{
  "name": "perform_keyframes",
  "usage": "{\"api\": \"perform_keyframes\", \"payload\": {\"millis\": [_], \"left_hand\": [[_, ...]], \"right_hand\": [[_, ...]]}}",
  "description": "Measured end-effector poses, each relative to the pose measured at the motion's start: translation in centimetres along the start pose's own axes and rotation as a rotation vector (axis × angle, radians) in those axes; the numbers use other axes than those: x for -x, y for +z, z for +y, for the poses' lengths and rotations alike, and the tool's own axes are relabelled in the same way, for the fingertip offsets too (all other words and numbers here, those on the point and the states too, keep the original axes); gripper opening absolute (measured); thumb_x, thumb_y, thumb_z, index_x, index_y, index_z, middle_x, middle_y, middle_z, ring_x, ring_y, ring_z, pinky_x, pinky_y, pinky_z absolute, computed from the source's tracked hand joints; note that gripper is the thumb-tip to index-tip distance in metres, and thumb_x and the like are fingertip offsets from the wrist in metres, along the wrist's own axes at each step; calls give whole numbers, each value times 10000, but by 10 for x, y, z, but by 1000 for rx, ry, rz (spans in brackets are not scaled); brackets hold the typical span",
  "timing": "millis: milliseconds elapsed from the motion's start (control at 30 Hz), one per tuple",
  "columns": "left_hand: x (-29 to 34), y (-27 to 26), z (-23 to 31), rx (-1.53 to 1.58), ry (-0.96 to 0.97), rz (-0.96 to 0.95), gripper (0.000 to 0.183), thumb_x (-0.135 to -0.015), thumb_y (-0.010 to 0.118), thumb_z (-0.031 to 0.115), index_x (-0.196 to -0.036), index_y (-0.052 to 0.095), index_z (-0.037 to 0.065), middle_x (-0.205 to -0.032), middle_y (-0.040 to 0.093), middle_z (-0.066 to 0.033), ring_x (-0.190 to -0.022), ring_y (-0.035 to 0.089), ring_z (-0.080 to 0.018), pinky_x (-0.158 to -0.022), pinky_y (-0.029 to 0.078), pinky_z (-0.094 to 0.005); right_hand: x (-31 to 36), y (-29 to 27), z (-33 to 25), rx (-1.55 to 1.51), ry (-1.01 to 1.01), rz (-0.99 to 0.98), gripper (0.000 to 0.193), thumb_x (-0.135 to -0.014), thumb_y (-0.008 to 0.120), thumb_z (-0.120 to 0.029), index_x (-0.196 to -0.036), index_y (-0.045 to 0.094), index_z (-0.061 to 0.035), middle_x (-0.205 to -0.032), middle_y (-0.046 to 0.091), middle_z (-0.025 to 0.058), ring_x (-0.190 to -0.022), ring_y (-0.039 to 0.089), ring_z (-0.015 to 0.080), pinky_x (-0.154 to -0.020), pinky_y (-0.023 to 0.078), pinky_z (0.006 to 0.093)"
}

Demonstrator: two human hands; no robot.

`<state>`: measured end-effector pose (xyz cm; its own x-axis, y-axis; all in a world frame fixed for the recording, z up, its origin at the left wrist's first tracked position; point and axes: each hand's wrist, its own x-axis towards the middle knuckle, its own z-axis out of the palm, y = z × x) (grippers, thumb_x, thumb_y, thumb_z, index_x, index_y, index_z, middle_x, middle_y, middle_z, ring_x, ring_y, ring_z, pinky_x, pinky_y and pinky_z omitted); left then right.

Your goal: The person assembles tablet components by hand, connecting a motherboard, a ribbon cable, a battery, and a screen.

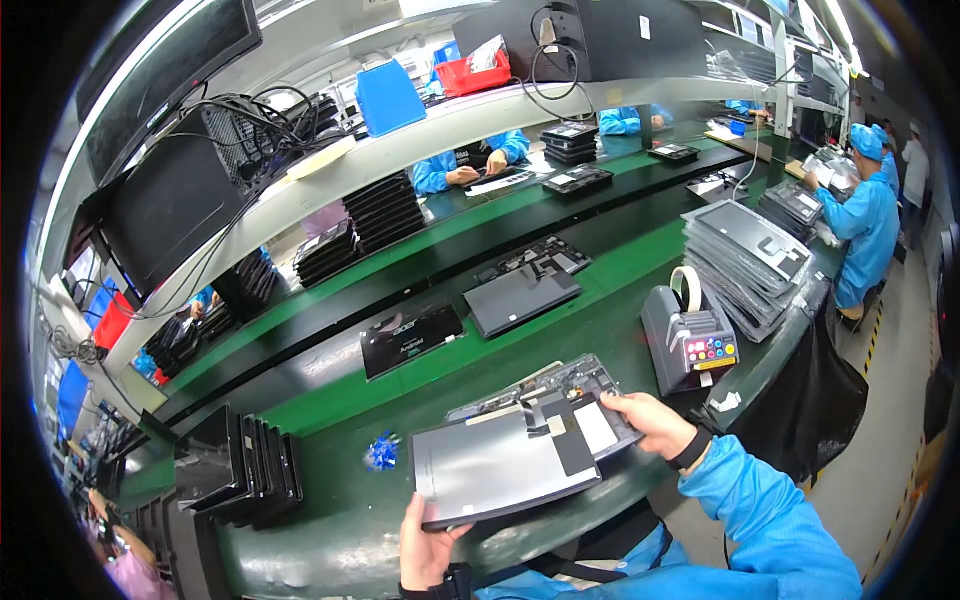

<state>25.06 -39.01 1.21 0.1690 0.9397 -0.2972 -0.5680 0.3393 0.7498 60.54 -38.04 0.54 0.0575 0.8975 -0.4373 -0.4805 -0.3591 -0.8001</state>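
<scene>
grey panel (490,465), held over the green bench (330,535), has its near left corner gripped in the left hand (428,545), thumb along the edge; the right hand (650,425), its forearm (740,490) slanting from the lower right, pinches a white-patched piece (597,430) beside it. beyond stands a tape dispenser (685,345).

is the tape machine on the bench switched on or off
On, by the look of it: the tape machine shows glowing red lights on its front panel, beside the coloured buttons.

Left hand (428,548) nearer, right hand (652,424) extended farther forward (both bent in grip).
</scene>
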Motion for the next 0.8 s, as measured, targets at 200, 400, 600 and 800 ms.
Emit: {"api": "perform_keyframes", "payload": {"millis": [200, 400, 600, 800], "left_hand": [[23, 27, -24, -137, 56, 180, 272, -929, 545, 240, -1128, 523, 57, -1080, 588, -90, -959, 595, -238, -711, 540, -433], [32, 32, -30, -156, 119, 222, 279, -926, 556, 253, -1138, 520, 76, -1073, 578, -65, -928, 598, -213, -684, 541, -395], [40, 23, -31, -157, 49, 207, 263, -934, 551, 250, -1095, 514, 45, -990, 561, -71, -825, 589, -200, -651, 531, -351], [23, 24, -7, -1177, 928, 373, 366, -835, 613, 103, -1157, 486, -17, -1054, 584, -177, -1006, 561, -308, -857, 459, -432]], "right_hand": [[5, 9, -17, 794, -361, 187, 365, -881, 598, -276, -932, 578, 85, -867, 650, 187, -726, 640, 276, -667, 503, 345], [40, 18, -25, 1087, -720, 421, 259, -819, 646, -236, -773, 581, 11, -691, 604, 137, -634, 600, 317, -613, 490, 387], [66, 43, 5, 405, -108, -98, 326, -917, 570, -221, -1054, 577, 75, -895, 651, 76, -741, 602, 120, -591, 501, 265], [41, 39, 62, 198, -410, 6, 258, -922, 555, -180, -1011, 590, 60, -854, 617, 29, -764, 521, 85, -680, 441, 247]]}}
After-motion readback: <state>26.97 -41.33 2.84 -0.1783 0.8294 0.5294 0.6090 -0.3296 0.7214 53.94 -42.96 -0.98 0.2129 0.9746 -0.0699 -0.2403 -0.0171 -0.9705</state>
